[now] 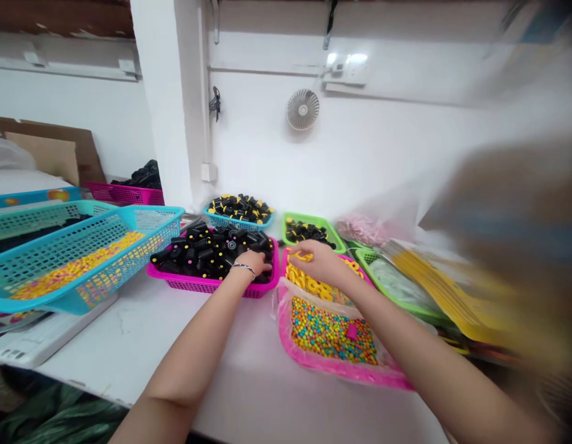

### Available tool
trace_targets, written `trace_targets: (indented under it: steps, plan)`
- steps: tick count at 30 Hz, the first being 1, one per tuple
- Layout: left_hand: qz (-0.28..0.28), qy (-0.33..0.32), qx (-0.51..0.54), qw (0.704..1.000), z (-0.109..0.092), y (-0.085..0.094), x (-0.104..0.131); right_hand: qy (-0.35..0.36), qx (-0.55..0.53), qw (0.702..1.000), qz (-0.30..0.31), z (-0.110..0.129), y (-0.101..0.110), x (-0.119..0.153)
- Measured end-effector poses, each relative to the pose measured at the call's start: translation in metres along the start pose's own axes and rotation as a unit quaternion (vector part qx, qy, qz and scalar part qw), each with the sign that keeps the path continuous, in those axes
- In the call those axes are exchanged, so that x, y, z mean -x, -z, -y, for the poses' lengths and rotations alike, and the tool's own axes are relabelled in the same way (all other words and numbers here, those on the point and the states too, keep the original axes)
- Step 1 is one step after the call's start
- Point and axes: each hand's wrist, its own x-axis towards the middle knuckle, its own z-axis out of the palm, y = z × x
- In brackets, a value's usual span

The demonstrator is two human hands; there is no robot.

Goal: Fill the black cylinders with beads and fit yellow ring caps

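My left hand (253, 262), with a bracelet at the wrist, reaches into a magenta basket (193, 282) heaped with black cylinder-shaped pieces (205, 246), some with yellow or pink dots. Its visible fingers are apart on the pile; their tips are partly hidden among the pieces. My right hand (317, 258) is above a pink tray (288, 336), its fingers closed on a small yellow ring-shaped piece (302, 256). Beneath it lie many yellow rings (309, 282). The tray's near part contains multicoloured beads (327, 330) with a small magenta piece (351, 332) on top.
Behind stand a blue basket (240, 222) and a green basket (335, 237) of black and yellow parts. On the left, a larger blue basket (96, 253) contains small yellow and pink pieces. Yellow packets (434, 287) lie at right, beside a large blurred shape. A fan (303, 110) hangs on the wall.
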Motion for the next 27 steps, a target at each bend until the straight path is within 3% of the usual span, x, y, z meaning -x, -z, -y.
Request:
trace_targets:
  steps: [3,10,17,23,25,27]
  plan:
    - [0.013,0.030,0.000,0.999,0.001,0.001,0.001,-0.012,-0.024,0.998,0.049,0.001,0.002,0.028]
    - [0.012,0.043,0.006,0.999,0.000,0.007,0.005,-0.090,-0.040,0.992,0.079,-0.013,0.037,0.070]
    - [-0.002,0.077,0.068,0.995,0.005,0.021,0.014,-0.102,-0.072,0.985,0.120,-0.018,0.045,0.103]
    - [-0.096,0.074,0.161,0.979,0.015,0.059,0.053,-0.111,-0.140,0.978,0.110,-0.004,0.049,0.102]
    - [-0.130,0.029,0.205,0.970,0.004,0.069,0.071,-0.123,-0.199,0.968,0.091,0.008,0.042,0.097]
    - [-0.156,-0.031,0.267,0.951,-0.016,0.073,0.088,-0.142,-0.316,0.936,0.068,0.020,0.031,0.092]
